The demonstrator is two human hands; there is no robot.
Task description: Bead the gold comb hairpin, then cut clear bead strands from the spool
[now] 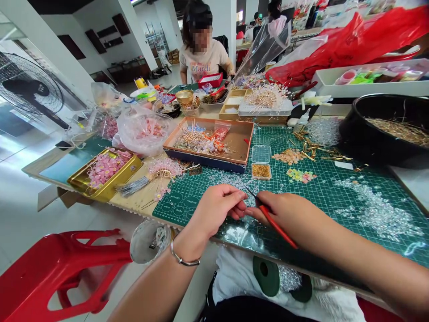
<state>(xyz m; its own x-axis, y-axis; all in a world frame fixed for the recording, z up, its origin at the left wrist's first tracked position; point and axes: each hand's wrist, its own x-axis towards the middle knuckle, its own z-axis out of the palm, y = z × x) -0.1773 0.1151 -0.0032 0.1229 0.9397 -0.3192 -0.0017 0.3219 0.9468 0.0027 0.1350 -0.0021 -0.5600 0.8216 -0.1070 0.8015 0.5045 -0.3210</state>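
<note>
Over the front of the green cutting mat (pixel 177 208), my left hand (pixel 219 203) is closed, thumb and fingertips pinched on something too small to make out. My right hand (pixel 284 208) grips a pair of red-handled pliers (pixel 275 225), its dark thin tips pointing toward my left fingertips. The fingertips of both hands almost meet. Just beyond them lie scattered clear beads (pixel 231 178) and a small clear case of gold beads (pixel 261 171) with its lid open. Yellow-green flower pieces (pixel 301 175) and peach flower pieces (pixel 288 156) lie farther right.
A shallow box of beaded stems (pixel 239 150) stands behind my hands. The gold tin (pixel 132 167) of pink flowers is left; a black bowl (pixel 355 134) and loose clear beads (pixel 378 210) are right. A person (pixel 204 58) sits opposite. A red stool (pixel 36 268) stands lower left.
</note>
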